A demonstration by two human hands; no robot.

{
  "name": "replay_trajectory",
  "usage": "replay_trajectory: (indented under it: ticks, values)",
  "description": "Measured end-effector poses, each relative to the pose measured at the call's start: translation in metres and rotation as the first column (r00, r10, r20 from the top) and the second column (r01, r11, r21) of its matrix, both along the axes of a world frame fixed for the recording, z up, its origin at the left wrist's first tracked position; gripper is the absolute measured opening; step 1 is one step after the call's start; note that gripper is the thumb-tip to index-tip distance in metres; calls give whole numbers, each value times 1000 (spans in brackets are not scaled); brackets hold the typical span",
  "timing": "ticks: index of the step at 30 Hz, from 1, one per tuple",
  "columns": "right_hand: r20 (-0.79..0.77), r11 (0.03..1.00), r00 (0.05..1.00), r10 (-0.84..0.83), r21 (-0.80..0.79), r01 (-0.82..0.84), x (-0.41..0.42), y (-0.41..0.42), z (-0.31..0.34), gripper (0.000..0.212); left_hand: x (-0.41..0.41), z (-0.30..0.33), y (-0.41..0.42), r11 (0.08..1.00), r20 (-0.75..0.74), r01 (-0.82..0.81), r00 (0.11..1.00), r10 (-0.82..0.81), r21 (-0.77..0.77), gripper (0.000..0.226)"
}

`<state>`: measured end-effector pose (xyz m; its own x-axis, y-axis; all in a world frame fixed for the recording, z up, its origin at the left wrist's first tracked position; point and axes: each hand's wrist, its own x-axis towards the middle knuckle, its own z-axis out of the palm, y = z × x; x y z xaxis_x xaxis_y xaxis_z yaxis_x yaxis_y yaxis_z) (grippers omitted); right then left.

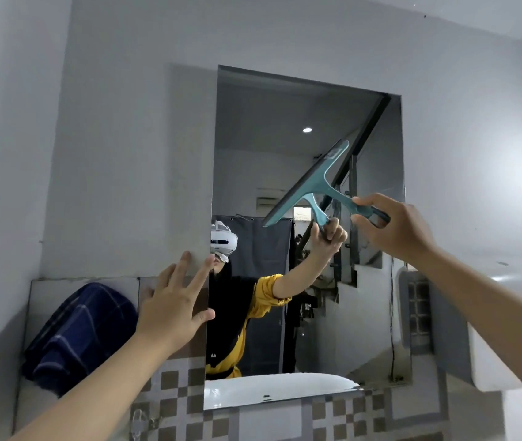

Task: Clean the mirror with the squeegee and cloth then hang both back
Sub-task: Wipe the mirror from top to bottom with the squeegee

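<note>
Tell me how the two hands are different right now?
The right hand is closed around the teal squeegee handle; the left hand holds nothing, fingers spread. The right hand is raised high toward the mirror's upper right; the left hand sits lower, flat at the mirror's left edge. Both are bare and reach toward the mirror.

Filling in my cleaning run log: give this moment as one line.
stage: squeegee pass | right hand: holds squeegee on mirror | left hand: open at mirror edge | cloth: hanging
</note>
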<state>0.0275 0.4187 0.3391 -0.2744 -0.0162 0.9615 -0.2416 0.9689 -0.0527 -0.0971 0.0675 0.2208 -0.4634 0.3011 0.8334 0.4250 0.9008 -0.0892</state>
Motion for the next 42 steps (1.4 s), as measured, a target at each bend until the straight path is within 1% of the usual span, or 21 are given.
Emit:
replay_trajectory:
  ticks: [2,6,8,11,14,18,20,22,24,28,31,33,36,37,39,42]
  values:
    - [-9,999,1000,-11,-33,11,6,15,-1,23,-1,0,0,1000,7,13,1000,-13,9,98]
    - [-2,973,1000,-28,-229,27,19,58,-10,17,-1,-1,-1,1000,1,11,1000,-11,-1,98]
    - [18,964,999,-42,-262,45,23,70,-16,16,-1,0,-1,1000,-5,6,1000,-6,-6,97]
    - [30,951,999,14,-310,-4,24,69,-24,15,-1,1,0,1000,4,2,1000,-2,-7,99]
    - [10,926,998,56,-373,-48,22,59,-34,16,-1,1,0,1000,11,-2,1000,2,-6,100]
    - [-9,870,993,119,-481,-108,15,39,-50,20,1,1,1,1000,23,1,1000,-1,4,100]
    - [-29,823,987,158,-549,-148,11,27,-57,18,1,1,1,1000,26,2,1000,-2,9,100]
    - [-83,761,976,200,-614,-209,6,13,-62,14,2,1,1,1000,29,3,1000,-4,16,100]
    - [-119,716,975,189,-662,-220,2,1,-63,14,2,2,2,1000,33,7,999,-7,15,100]
    - [-130,594,958,254,-761,-261,4,-21,-53,15,0,2,1,999,51,28,998,-29,18,101]
    - [-139,498,952,273,-826,-264,8,-36,-43,14,1,1,1,998,57,49,997,-51,36,98]
    - [-155,411,940,305,-868,-276,11,-49,-39,15,2,1,2,998,45,57,997,-58,31,97]
    - [-206,244,902,380,-918,-312,13,-77,-39,13,4,0,2,998,34,60,998,-61,34,97]
    - [-225,202,889,398,-924,-325,12,-86,-41,13,5,-1,2,998,26,56,998,-56,27,97]
    - [-244,168,882,403,-928,-333,7,-106,-44,14,7,-6,2,999,6,42,999,-42,9,95]
    - [-306,143,882,357,-916,-376,-5,-128,-48,14,8,-13,-3,999,-20,9,1000,-9,-39,97]
